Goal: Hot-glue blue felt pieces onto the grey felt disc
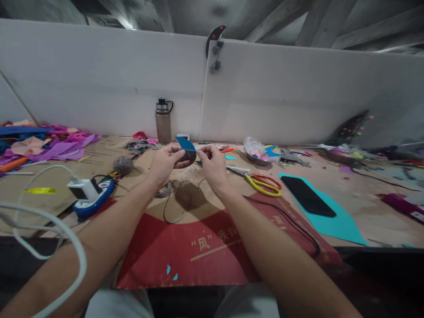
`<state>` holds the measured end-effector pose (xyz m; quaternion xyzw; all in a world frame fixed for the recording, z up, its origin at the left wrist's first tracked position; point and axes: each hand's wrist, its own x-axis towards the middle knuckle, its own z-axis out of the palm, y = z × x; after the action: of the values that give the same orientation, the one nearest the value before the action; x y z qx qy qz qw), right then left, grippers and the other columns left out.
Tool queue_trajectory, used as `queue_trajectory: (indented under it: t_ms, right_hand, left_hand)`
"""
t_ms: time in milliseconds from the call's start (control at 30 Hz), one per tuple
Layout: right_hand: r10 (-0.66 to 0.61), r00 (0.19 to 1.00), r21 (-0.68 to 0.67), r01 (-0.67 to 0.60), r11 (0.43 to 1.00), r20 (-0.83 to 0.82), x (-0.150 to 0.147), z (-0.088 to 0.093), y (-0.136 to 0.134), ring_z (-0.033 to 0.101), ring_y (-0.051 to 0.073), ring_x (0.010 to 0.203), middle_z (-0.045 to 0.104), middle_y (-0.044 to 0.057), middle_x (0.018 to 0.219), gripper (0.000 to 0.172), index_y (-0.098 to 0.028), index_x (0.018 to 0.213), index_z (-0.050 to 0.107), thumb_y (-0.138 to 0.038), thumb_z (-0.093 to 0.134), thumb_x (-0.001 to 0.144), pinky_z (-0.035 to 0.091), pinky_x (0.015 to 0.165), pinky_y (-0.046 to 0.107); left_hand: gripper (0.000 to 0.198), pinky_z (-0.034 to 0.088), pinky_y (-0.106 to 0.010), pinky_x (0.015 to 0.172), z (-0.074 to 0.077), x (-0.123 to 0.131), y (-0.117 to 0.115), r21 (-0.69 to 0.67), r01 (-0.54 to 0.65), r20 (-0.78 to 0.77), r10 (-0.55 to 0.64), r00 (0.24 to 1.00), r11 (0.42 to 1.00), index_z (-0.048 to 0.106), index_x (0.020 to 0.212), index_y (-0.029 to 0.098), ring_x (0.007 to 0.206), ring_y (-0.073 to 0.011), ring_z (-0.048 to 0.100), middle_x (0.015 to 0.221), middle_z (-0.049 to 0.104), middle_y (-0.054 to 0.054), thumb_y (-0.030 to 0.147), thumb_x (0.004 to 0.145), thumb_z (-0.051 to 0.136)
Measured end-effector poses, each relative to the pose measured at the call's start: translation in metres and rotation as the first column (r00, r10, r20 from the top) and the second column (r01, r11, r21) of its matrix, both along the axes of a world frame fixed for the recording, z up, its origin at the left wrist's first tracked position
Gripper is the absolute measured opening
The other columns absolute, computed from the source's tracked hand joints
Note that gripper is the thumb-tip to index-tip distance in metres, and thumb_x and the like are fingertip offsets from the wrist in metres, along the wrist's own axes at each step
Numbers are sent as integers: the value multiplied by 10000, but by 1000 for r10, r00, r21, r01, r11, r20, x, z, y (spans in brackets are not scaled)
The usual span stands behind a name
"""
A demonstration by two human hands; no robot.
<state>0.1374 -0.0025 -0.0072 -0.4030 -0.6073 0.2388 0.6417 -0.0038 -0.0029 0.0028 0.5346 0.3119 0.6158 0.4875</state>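
Observation:
Above the middle of the table, my left hand (167, 162) is closed on a dark, rounded piece (189, 155). A blue, felt-like strip (185, 144) stands up from that piece, slanting to the left. My right hand (211, 163) is pinched at the dark piece's right edge, and what lies between its fingertips is too small to make out. A thin whitish thing shows just behind the right fingers. Grey yarn (164, 190) lies loosely below my hands, its strand running onto a red and brown cardboard sheet (179, 256).
Scissors (261, 183) with red and yellow handles lie right of my hands, near a black phone (308, 195) on turquoise sheet. A bottle (163, 121) stands by the white partition. A blue power strip (94, 198) with a white cable and felt scraps (43, 141) are at left.

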Motion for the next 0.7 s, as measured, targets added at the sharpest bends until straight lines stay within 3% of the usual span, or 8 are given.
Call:
queue_trajectory:
  t_ms: [367,533,700]
  right_hand:
    - [36,998,-35,-38,999,-52,0,2,5,399,92,587,508,-24,644,201,-162,799,592,-343,523,745,336,581,239]
    - [127,987,-54,-133,990,-102,1,2,8,460,88,637,581,-11,706,202,-158,801,633,-320,535,731,367,638,239]
    - [247,942,-155,-286,946,-228,3,2,8,364,57,495,469,-54,567,143,-188,772,609,-311,575,707,302,488,198]
  left_hand:
    - [134,572,-334,702,5,2,-4,-53,46,29,-45,999,998,604,749,106,736,-143,631,803,623,-52,193,675,675]
    - [135,559,-316,717,6,0,-6,-60,84,34,-82,996,995,605,747,104,723,-131,628,788,634,-46,194,674,674]
    - [136,556,-296,672,8,-1,-6,-83,113,38,-110,993,990,614,763,94,688,-131,630,791,652,-64,189,682,670]
